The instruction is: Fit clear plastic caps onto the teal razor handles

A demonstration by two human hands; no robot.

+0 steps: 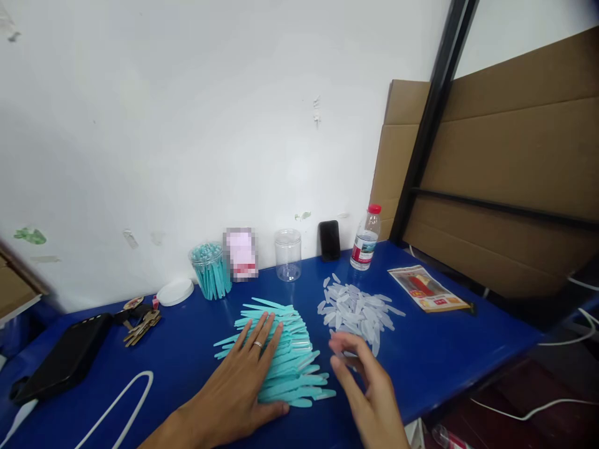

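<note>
A pile of slim teal plastic sticks that look like eyebrow razors [294, 365] lies on the blue table, mostly side by side. My left hand [246, 368] rests flat on the pile's left part, fingers stretched out, a ring on one of them. Just right of the razors is my right hand [367, 386], its thumb and forefinger curved but apart, and I see nothing between them. Beyond its fingertips sits a heap of small translucent plastic caps [355, 308]; the hand hides the near edge of this heap.
Along the wall stand a jar of teal sticks [213, 274], a transparent jar [288, 255], a black phone [329, 241] and a water bottle [365, 243]. A white lid [175, 292], keys [143, 325] and a black device [68, 358] lie left; a printed packet [428, 288] lies right.
</note>
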